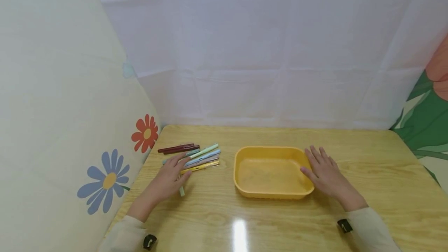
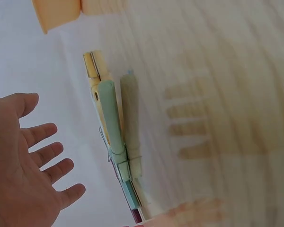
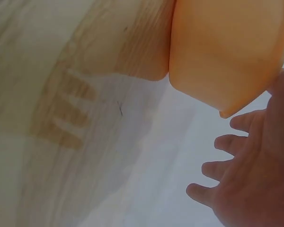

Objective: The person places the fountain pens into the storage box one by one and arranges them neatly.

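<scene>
My left hand [image 1: 170, 177] is spread above the left side of a group of several pens, its fingers loosely extended and gripping nothing. Among them are a yellow pen [image 1: 206, 166], a light blue pen [image 1: 206, 158] and a light green pen [image 1: 207, 149], lying side by side. Another pale green pen [image 2: 110, 106] sticks out below the hand, partly hidden in the head view. Beside the right end of a yellow plastic basket [image 1: 273, 195] is my right hand [image 1: 327, 176], fingers straight. Its thumb is right at the basket's rim.
Dark red pens [image 1: 178, 149] lie behind the group, at the left edge of the wooden table [image 1: 196, 221]. A white cloth [image 1: 245, 49] hangs along the back. To the left stands a flower-printed panel [image 1: 52, 108]. Inside the basket, only its bare floor shows.
</scene>
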The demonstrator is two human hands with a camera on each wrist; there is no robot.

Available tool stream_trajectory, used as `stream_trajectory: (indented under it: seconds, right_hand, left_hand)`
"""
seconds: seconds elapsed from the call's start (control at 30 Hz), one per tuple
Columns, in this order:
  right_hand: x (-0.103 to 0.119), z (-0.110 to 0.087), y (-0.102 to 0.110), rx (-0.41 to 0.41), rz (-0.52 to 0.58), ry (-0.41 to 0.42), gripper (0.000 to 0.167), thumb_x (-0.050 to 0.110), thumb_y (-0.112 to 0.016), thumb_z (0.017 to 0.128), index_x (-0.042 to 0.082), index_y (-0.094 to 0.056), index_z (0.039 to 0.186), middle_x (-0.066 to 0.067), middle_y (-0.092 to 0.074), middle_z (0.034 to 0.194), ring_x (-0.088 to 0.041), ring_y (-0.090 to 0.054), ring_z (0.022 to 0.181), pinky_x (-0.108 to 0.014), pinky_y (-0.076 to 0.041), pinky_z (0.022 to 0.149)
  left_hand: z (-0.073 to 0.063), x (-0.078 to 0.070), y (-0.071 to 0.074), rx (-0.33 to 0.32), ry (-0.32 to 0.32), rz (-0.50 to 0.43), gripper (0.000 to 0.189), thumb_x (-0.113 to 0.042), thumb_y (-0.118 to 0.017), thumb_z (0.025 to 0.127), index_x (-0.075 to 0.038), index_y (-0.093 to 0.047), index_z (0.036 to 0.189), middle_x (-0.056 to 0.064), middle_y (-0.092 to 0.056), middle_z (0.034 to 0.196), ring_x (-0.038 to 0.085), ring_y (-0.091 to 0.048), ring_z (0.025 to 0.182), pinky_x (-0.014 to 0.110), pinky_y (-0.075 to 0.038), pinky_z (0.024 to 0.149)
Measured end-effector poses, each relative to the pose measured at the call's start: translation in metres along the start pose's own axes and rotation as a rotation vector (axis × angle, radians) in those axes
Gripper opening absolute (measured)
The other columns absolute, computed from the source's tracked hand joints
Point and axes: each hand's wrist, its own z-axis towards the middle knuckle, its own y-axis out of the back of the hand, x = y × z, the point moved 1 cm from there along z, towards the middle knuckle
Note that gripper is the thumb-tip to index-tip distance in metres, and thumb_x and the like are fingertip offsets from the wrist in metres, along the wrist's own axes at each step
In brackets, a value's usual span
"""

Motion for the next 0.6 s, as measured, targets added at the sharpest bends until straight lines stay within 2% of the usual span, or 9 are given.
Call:
stream_trajectory:
  seconds: [0.2, 0.33, 0.47, 0.6]
  right_hand:
    - [-0.002, 0.000, -0.004, -0.030, 0.029, 0.023, 0.069, 0.038, -0.044, 0.109, -0.011, -0.026, 0.154, -0.036, -0.029, 0.155, -0.056, -0.027, 0.142, -0.071, -0.025, 0.113]
    - [-0.003, 0.001, -0.005, -0.026, 0.108, 0.025, 0.066, 0.032, -0.045, 0.109, -0.015, -0.027, 0.151, -0.039, -0.039, 0.144, -0.056, -0.039, 0.132, -0.068, -0.035, 0.108]
    - [-0.004, 0.005, -0.003, -0.009, 0.227, -0.008, 0.061, 0.027, -0.048, 0.109, -0.018, -0.032, 0.147, -0.036, -0.050, 0.127, -0.046, -0.054, 0.114, -0.062, -0.047, 0.096]
    - [-0.007, 0.008, 0.001, 0.033, 0.326, -0.069, 0.057, 0.021, -0.051, 0.107, -0.018, -0.034, 0.145, -0.030, -0.055, 0.116, -0.036, -0.060, 0.100, -0.051, -0.054, 0.084]
  left_hand:
    - [-0.005, 0.005, 0.002, 0.002, -0.006, 0.035, 0.050, -0.017, -0.065, 0.099, 0.001, -0.051, 0.144, 0.026, -0.043, 0.151, 0.046, -0.039, 0.137, 0.067, -0.037, 0.109]
    - [-0.008, 0.009, 0.003, 0.010, -0.024, 0.070, 0.049, -0.009, -0.066, 0.096, 0.002, -0.052, 0.142, 0.028, -0.046, 0.147, 0.047, -0.041, 0.135, 0.066, -0.040, 0.107]
    - [-0.010, 0.012, 0.003, -0.009, -0.071, 0.096, 0.045, 0.005, -0.062, 0.090, 0.003, -0.058, 0.136, 0.029, -0.051, 0.140, 0.048, -0.046, 0.130, 0.064, -0.045, 0.103]
    - [-0.011, 0.017, 0.001, -0.023, -0.120, 0.113, 0.044, 0.011, -0.059, 0.086, 0.002, -0.062, 0.129, 0.027, -0.057, 0.133, 0.046, -0.051, 0.124, 0.062, -0.047, 0.100]
